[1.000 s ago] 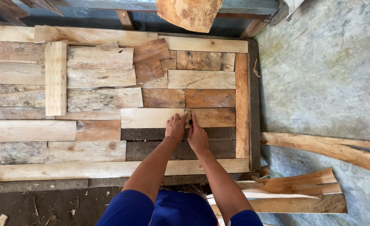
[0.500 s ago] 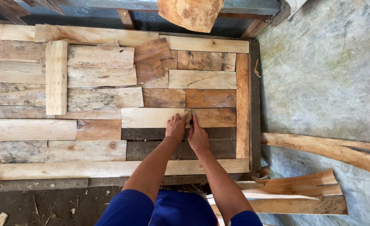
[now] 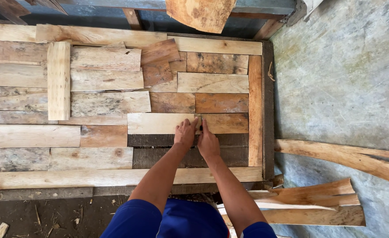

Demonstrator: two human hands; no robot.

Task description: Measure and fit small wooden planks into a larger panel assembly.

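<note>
Both my hands meet at a board seam, centre frame.
My left hand (image 3: 185,134) and right hand (image 3: 207,142) lie flat, thumbs together, holding nothing, on the pale plank (image 3: 159,123) beside the reddish plank (image 3: 225,123). Most boards look laid; dark gaps (image 3: 159,140) remain below. Open concrete floor (image 3: 335,88) lies right.

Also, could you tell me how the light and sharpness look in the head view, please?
In the head view, soft even daylight, no glare; the pale board under the left hand and right hand is sharp. In the same view, the gap beyond the top edge of the wooden panel sits in deep shadow, and the concrete floor looks evenly lit.
</note>
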